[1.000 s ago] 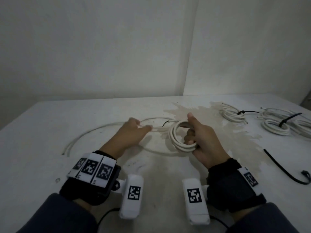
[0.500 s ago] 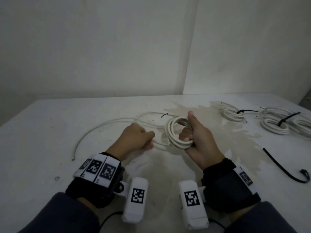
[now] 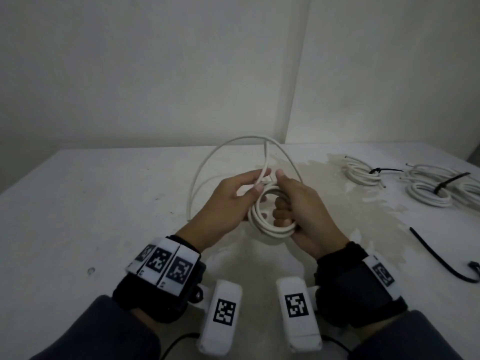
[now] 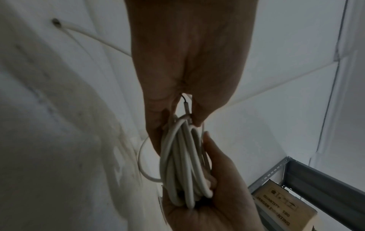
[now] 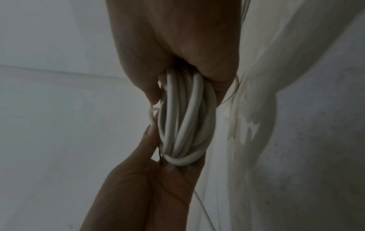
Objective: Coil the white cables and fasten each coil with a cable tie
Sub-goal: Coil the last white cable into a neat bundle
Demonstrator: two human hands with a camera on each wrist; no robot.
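A coil of white cable [image 3: 270,224] [image 4: 183,164] [image 5: 187,118] is held above the table [image 3: 78,203] between both hands. My right hand [image 3: 301,203] grips the coil, fingers curled through its middle and thumb on top. My left hand [image 3: 233,201] pinches the cable at the coil's top, beside the right thumb. From there a loose loop [image 3: 207,162] arcs up and to the left, and its free end hangs down toward the table. In the left wrist view a short cable end with a dark tip [image 4: 186,104] shows between my left fingers.
Two tied white coils [image 3: 363,172] [image 3: 431,190] with black ties lie at the table's far right. A loose black cable tie [image 3: 441,258] lies on the right side. A brownish stain [image 3: 350,203] marks the tabletop. A metal shelf with a cardboard box [image 4: 286,207] stands nearby.
The left hand came up from the table to meet the right hand at the coil's top, lifting the loose cable off the table into a tall loop. Another turn lies on the coil.
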